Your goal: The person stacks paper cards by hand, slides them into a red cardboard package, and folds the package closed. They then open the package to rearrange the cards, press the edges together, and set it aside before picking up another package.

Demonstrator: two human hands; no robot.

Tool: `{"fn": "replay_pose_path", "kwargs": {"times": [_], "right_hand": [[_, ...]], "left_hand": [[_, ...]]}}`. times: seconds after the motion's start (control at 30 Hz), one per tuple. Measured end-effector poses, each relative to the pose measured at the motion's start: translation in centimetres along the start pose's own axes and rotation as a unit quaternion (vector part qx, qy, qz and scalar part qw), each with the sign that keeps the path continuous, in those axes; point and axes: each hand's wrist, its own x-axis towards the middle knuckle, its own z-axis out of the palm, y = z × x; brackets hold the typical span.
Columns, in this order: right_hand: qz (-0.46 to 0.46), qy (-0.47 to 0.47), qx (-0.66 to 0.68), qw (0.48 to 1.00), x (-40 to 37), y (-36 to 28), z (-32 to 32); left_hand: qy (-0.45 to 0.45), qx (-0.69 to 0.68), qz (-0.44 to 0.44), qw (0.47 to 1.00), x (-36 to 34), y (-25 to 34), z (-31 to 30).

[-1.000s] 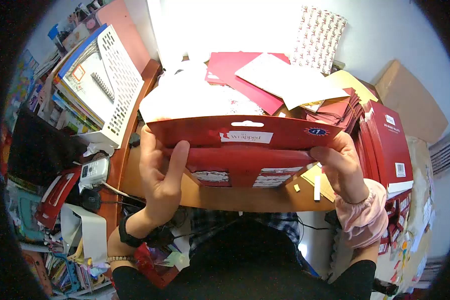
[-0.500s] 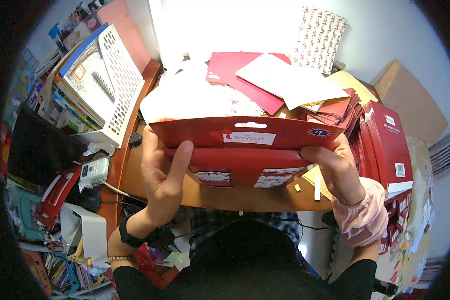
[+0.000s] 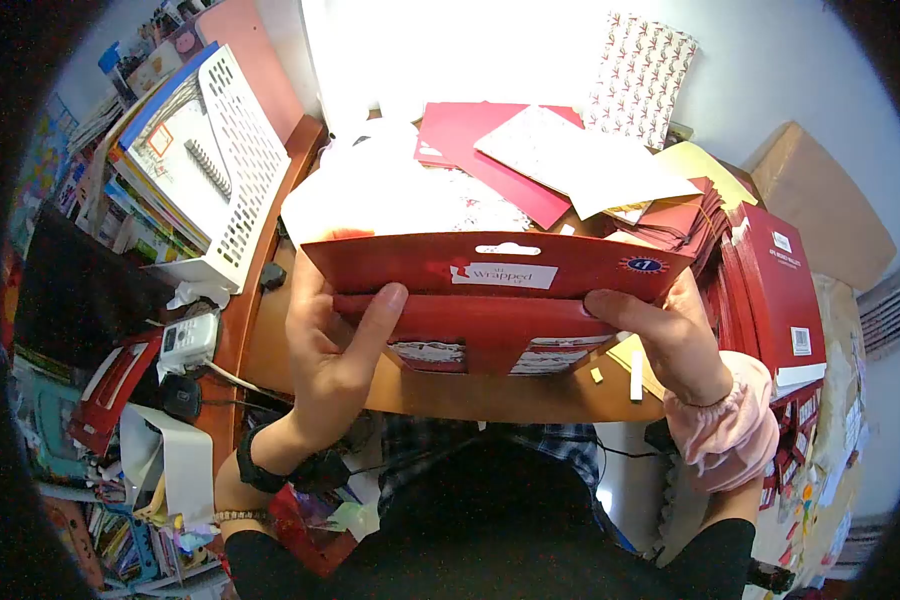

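Between both hands, above the desk edge, is a red cardboard pack (image 3: pixel 400 258) with a hang slot, a white label reading "Wrapped" and a dark blue price badge. Its upper flap stands raised, and below a red fold two window openings show white patterned contents. My left hand (image 3: pixel 332 370) grips the left end, thumb on the fold and fingers behind the flap. At the right end, my right hand (image 3: pixel 675 340) presses its thumb onto the fold, with the other fingers behind. The fingers behind the pack are mostly hidden.
Upright red packs (image 3: pixel 765 285) stand at the right, beside banded red card pieces (image 3: pixel 685 215). Patterned and red sheets (image 3: pixel 500 165) lie at the back of the desk (image 3: pixel 450 395). A white perforated file holder (image 3: pixel 245 175) is at the left. Small paper scraps lie near the right hand.
Both thumbs have slid slightly inward along the fold, the left one to the right and the right one to the left. The pack stays nearly in place.
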Motion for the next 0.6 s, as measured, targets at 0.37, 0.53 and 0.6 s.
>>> {"fn": "replay_pose_path", "kwargs": {"times": [0.37,0.53,0.6], "right_hand": [[0.05,-0.007,-0.025,0.998,0.53,-0.48,0.07],[0.056,-0.004,-0.087,0.995,0.6,-0.71,-0.27],[0.061,-0.01,-0.075,0.995,0.62,-0.81,-0.39]], "left_hand": [[-0.019,-0.033,-0.025,0.999,0.3,0.17,-0.38],[-0.008,-0.001,-0.055,0.998,0.38,0.55,-0.11],[-0.002,-0.007,-0.06,0.998,0.41,0.59,-0.09]]}}
